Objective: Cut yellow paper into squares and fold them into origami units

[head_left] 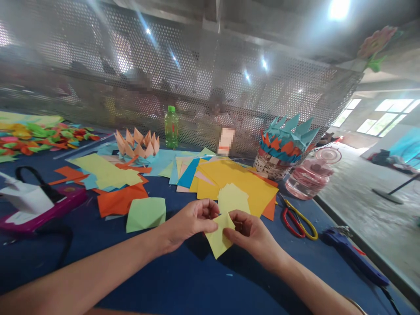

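A folded pale yellow paper piece sits between my hands, its point hanging down toward the blue table cover. My left hand pinches its upper left side, and my right hand grips its right side. Just behind them lies a small stack of pale yellow paper on a large yellow-orange sheet. A folded light green paper lies left of my left hand, beside orange paper sheets.
Red-handled scissors and a blue glue gun lie to the right. Beyond stand paper crowns, a basket, a green bottle and a pink jar. A perforated metal screen stands behind, with blurred people beyond it.
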A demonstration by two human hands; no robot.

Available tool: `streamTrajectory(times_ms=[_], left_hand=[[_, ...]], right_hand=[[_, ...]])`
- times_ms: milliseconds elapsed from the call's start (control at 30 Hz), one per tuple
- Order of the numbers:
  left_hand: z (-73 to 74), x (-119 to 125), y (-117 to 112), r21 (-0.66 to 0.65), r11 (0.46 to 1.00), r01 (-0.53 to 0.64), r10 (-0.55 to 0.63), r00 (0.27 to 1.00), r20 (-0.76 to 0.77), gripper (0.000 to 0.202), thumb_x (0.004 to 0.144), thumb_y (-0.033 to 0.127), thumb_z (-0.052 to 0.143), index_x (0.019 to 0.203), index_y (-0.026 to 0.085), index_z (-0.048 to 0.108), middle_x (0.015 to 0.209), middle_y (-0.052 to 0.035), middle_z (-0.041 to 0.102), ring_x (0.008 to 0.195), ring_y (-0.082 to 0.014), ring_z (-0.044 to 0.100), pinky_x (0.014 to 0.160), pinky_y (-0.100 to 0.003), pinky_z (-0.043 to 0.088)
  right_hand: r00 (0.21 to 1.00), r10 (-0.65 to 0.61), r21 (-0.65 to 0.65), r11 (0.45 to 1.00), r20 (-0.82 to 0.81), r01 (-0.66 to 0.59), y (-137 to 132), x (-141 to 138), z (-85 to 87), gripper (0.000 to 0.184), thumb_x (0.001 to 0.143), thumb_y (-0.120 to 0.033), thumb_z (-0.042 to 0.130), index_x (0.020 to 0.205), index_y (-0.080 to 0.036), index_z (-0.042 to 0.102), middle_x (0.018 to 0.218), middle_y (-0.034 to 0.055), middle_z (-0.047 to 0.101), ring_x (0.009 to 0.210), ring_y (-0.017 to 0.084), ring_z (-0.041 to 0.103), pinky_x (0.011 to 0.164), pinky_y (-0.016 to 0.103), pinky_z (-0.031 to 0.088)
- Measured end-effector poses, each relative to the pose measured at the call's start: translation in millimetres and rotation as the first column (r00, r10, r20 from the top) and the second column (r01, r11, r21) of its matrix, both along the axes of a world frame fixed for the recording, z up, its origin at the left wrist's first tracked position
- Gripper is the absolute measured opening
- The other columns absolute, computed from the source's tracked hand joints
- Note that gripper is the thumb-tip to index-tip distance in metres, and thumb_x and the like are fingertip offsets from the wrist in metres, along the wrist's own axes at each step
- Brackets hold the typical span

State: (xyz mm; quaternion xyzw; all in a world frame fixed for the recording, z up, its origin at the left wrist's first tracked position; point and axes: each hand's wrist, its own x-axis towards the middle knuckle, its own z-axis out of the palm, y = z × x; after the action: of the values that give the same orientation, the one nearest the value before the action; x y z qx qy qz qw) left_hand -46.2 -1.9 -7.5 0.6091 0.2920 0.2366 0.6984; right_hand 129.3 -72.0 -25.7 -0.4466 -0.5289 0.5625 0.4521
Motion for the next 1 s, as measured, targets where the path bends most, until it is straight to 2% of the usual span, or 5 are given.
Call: streamTrajectory(times_ms=[133, 300, 633, 800, 1000], left_hand=[[-1.2, -2.3, 1.1, -0.087, 0.994, 0.070, -0.066, 0.997, 0.046, 0.037, 0.061, 0.016, 0.064, 0.097, 0.015, 0.056, 0.081, 0.0006, 0.056, 0.072, -0.0107, 0.047, 0.062, -0.022, 0.034], [-4.6, -6.1, 3.1, -0.132, 0.983, 0.131, -0.121, 0.989, 0.084, 0.017, 0.069, 0.019, 0.066, 0.083, 0.014, 0.058, 0.072, 0.0021, 0.053, 0.065, -0.0087, 0.045, 0.061, -0.022, 0.032], [-6.6, 1.3, 6.1, -0.016, 0.987, -0.158, 0.159, 0.987, 0.035, 0.028, 0.063, 0.030, 0.076, 0.068, 0.014, 0.053, 0.061, 0.0045, 0.054, 0.058, -0.0083, 0.046, 0.057, -0.021, 0.036], [-5.3, 2.7, 6.9, 0.003, 0.985, -0.173, 0.173, 0.985, -0.027, 0.032, 0.062, 0.035, 0.076, 0.071, 0.015, 0.054, 0.060, 0.0025, 0.060, 0.055, -0.0112, 0.054, 0.053, -0.023, 0.041], [-5.4, 3.0, 7.4, 0.088, 0.974, -0.207, 0.213, 0.975, -0.056, 0.033, 0.063, 0.038, 0.074, 0.072, 0.015, 0.052, 0.059, 0.0043, 0.055, 0.051, -0.0086, 0.049, 0.046, -0.020, 0.036]], right_hand=[[1.000, -0.006, 0.002, 1.000, 0.011, 0.006, -0.1, 0.1, -1.2, 0.023, 0.077, -0.033, 0.070, 0.086, -0.014, 0.059, 0.077, 0.0000, 0.060, 0.067, 0.009, 0.052, 0.063, 0.022, 0.039], [0.997, -0.041, 0.017, 0.999, 0.059, 0.040, 0.9, 1.3, -0.9, 0.028, 0.074, -0.038, 0.071, 0.078, -0.015, 0.055, 0.068, -0.0030, 0.053, 0.059, 0.008, 0.044, 0.057, 0.022, 0.035], [0.994, -0.084, -0.021, 0.996, 0.073, 0.085, 0.6, -0.2, 3.1, 0.036, 0.070, -0.046, 0.073, 0.075, -0.016, 0.055, 0.064, -0.0039, 0.052, 0.056, 0.008, 0.043, 0.054, 0.022, 0.032], [0.993, -0.100, -0.021, 0.995, 0.065, 0.101, 1.1, 0.8, 3.2, 0.039, 0.070, -0.047, 0.073, 0.077, -0.017, 0.050, 0.066, -0.0041, 0.051, 0.058, 0.008, 0.043, 0.054, 0.021, 0.035], [0.988, -0.151, 0.007, 0.989, 0.025, 0.151, 2.0, 4.3, -0.2, 0.040, 0.074, -0.053, 0.069, 0.075, -0.019, 0.048, 0.063, -0.0048, 0.051, 0.056, 0.009, 0.047, 0.055, 0.022, 0.038]])
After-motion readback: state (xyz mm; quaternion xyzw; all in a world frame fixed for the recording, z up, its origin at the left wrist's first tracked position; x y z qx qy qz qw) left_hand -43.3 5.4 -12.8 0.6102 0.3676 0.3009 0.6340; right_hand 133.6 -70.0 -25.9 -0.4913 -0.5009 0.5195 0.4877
